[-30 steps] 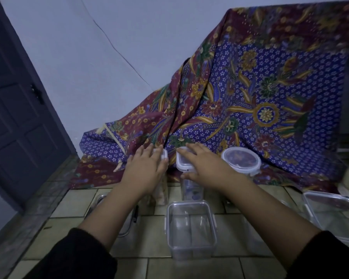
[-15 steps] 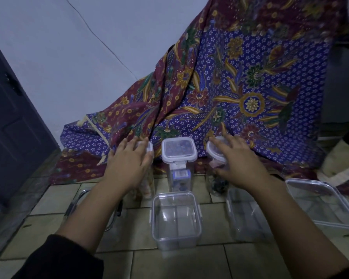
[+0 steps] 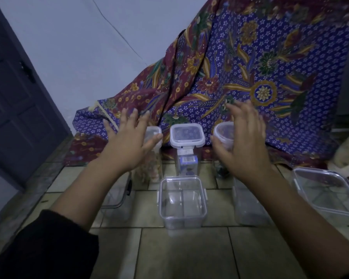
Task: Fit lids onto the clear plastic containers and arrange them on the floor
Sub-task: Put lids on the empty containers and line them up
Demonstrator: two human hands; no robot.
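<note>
standing at the far left, a dark panelled door [image 3: 14,93] is meeting the pale wall [image 3: 85,47], and a patterned batik cloth [image 3: 250,73] is draping down from the upper right onto the tiled floor [image 3: 179,254]. moving rightward, a clear container with a wire clasp [image 3: 117,200] is sitting on the floor, partly hidden under the left forearm. the left hand [image 3: 129,146] is hovering with fingers spread wide, its grip fully open and holding nothing, in front of a tall lidded container [image 3: 151,158] that is showing pale contents; whether the thumb is touching that lid is not clear. at the middle of the back row a tall square container [image 3: 186,160] is standing upright with its lid [image 3: 187,135] already seated and a blue label showing on its front. just in front of it a low square lidded container [image 3: 182,202] is resting on the tiles. further right, the right hand [image 3: 244,146] is also hanging with fingers loosely spread, its grip open and empty, partly covering a round-lidded jar [image 3: 223,131]; contact with the jar cannot be told. a tall clear container [image 3: 248,206] is lying in shadow beneath the right forearm. at the far right a large flat lidded container [image 3: 330,190] is sitting on the floor, well apart from the middle row.
</note>
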